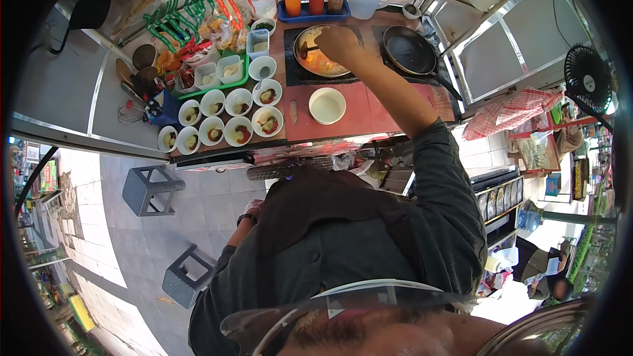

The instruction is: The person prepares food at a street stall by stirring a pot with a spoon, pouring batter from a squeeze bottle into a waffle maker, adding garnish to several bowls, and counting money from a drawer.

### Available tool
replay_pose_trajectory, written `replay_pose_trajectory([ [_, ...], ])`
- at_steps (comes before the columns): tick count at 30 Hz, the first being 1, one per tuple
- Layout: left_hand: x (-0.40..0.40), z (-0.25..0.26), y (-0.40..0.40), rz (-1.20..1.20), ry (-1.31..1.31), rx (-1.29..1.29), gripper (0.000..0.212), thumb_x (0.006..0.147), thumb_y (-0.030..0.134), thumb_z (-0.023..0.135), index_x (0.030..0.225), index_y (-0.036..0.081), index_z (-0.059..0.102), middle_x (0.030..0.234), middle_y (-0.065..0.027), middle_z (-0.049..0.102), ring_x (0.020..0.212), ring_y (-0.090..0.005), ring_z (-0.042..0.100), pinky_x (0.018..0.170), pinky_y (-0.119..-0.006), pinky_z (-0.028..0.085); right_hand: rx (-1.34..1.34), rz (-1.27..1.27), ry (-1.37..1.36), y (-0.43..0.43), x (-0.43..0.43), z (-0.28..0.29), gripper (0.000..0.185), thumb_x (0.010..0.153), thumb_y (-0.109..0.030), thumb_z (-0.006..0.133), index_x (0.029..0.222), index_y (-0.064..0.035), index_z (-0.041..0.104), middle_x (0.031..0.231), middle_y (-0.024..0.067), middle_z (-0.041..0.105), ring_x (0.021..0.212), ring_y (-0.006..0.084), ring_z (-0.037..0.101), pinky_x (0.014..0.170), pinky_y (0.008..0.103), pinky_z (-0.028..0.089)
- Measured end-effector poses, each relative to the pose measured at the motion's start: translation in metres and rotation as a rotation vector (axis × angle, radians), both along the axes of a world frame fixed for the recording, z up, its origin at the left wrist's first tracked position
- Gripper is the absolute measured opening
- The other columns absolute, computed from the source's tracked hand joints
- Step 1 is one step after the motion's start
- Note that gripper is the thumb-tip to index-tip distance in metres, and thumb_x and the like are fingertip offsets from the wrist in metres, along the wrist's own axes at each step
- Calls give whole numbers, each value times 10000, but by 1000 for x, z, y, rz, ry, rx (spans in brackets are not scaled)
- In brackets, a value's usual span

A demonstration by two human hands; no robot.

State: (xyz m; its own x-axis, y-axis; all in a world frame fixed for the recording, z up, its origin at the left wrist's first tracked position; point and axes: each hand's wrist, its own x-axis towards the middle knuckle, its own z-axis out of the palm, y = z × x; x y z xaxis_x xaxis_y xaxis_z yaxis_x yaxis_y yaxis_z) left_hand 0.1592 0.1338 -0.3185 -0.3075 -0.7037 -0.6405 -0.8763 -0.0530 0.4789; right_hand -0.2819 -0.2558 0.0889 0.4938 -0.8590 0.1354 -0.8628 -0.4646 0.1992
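My right hand (339, 45) reaches over a frying pan (298, 62) on the counter, its fingers closed on a dark ladle-like utensil (307, 49). Orange, soupy food (321, 64) fills that pan, and the utensil's head is in or just above it. Just in front of the pan, a white tub (327, 106) with pale contents stands on a red cutting board (356, 123). Down at my side, by the dark apron, is my left hand (254, 207) with a band at the wrist; my clothing partly hides it, so its fingers are unclear.
Several white bowls (239, 131) holding seasonings stand left of the board. A second, dark frying pan (409, 49) is at the right. Sauce bottles (316, 0) stand in a blue tray (289, 18) behind. Plastic stools (148, 190) are on the floor to my left.
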Motion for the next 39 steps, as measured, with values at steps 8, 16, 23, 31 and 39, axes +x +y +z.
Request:
replay_pose_trajectory([
  [8, 6, -6, 17, -14, 9, -6, 281, 812, 317, 651, 991, 133, 767, 1053, -123, 746, 1021, -334, 702, 867, -432, 568, 92, -359, -110, -5, -76, 24, 202, 865, -129, 592, 984, -78, 747, 1062, 180, 735, 971, 377, 720, 770, 490, 589],
  [16, 9, -14, 18, -21, -6, 32, 276, 818, 313, 648, 991, 132, 764, 1042, -124, 745, 1011, -334, 703, 859, -430, 567, 222, -489, -270, 25, -96, 1, 290, 863, -137, 575, 1087, -23, 720, 1125, 244, 714, 1036, 399, 711, 880, 499, 579],
  [23, 2, -8, -8, -48, -3, 17, 271, 823, 310, 645, 991, 131, 762, 1033, -125, 744, 1002, -333, 704, 851, -429, 567, 163, -561, -253, 53, -99, 0, 255, 862, -150, 586, 1008, -11, 742, 1039, 250, 731, 984, 404, 725, 841, 487, 593],
  [31, -1, -5, -13, -50, -3, 17, 266, 830, 306, 641, 991, 130, 759, 1022, -125, 743, 992, -333, 705, 842, -427, 567, 194, -581, -277, 63, -102, 6, 265, 871, -130, 567, 1024, 20, 724, 1031, 272, 723, 984, 428, 718, 853, 500, 584],
  [39, 6, -2, -9, -52, -10, 27, 261, 836, 302, 638, 991, 129, 756, 1011, -126, 742, 981, -332, 706, 834, -425, 566, 96, -578, -394, 19, -99, -8, 267, 891, -144, 547, 1050, -38, 734, 1018, 233, 738, 960, 395, 728, 801, 498, 593],
])
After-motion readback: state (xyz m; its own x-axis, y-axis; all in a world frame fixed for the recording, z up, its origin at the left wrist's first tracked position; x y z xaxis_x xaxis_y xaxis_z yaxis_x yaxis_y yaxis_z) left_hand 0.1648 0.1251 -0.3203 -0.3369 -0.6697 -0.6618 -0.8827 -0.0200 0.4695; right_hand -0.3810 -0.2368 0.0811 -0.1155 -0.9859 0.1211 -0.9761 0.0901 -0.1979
